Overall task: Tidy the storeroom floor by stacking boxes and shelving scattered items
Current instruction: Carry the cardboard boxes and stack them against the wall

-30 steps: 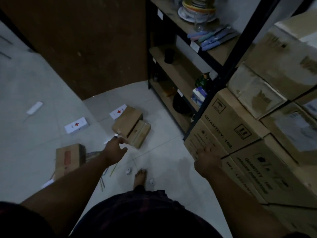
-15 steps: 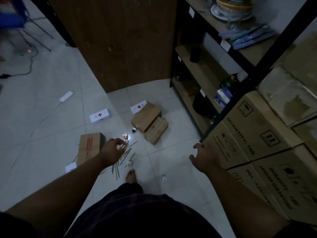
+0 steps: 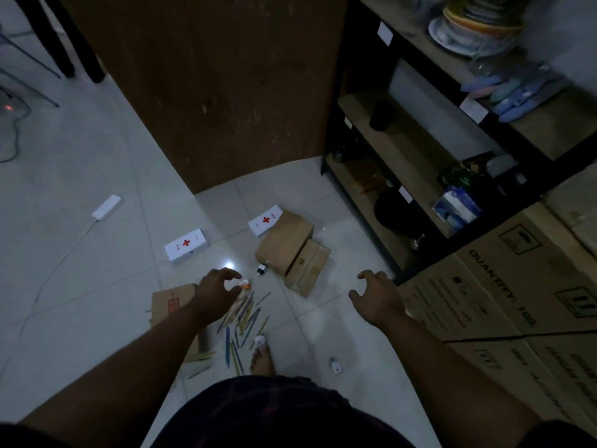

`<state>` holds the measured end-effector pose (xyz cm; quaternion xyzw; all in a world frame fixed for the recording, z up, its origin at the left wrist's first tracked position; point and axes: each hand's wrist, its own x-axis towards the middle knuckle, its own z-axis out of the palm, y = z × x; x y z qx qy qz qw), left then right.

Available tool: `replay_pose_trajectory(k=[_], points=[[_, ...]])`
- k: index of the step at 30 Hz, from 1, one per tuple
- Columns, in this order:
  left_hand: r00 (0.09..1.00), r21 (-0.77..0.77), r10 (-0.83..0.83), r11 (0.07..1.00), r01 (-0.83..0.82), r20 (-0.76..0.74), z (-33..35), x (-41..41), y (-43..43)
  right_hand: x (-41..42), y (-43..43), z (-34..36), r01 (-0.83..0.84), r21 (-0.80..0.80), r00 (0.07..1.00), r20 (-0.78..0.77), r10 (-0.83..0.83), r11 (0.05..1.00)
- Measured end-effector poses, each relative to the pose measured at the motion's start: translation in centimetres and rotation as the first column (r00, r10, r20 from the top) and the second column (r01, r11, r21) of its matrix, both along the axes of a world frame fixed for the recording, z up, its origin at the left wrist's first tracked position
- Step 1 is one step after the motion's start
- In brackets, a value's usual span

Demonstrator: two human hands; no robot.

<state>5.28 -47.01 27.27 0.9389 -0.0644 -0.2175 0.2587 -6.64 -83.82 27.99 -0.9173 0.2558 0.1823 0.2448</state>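
Pickup stage, by my judgement: nothing is lifted yet. Two brown boxes point(image 3: 284, 245) are lying touching on the floor before the shelf point(image 3: 403, 140). A third box point(image 3: 168, 302) is lying further left, beside scattered sticks point(image 3: 247, 313), with white kits point(image 3: 186, 246) nearby. The left hand point(image 3: 214, 292) is hovering above the sticks, fingers loosely curved and apart, gripping nothing. The right hand point(image 3: 376, 299) is reaching out beside the cartons point(image 3: 517, 286), fingers spread, empty. The next move is calling for stooping and grasping a box.
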Motion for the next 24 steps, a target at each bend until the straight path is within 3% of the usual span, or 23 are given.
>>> replay_pose_trajectory(k=[8,12,24], points=[[0.991,-0.095,0.12,0.988,-0.125,-0.056,-2.2,9.5,1.5,9.3,5.4,-1.3,0.115,0.17,0.993,0.011,-0.118,0.979],[0.976,-0.155,0.198,0.965,-0.211,-0.094,-5.9,12.7,0.0,13.9,6.3,-5.2,0.156,0.263,0.987,0.007,-0.163,0.952],[0.946,-0.051,0.228,0.968,-0.246,-0.228,-33.6,24.3,-5.3,28.8,6.1,-35.4,0.312,0.386,0.948,-0.187,-0.258,0.868]])
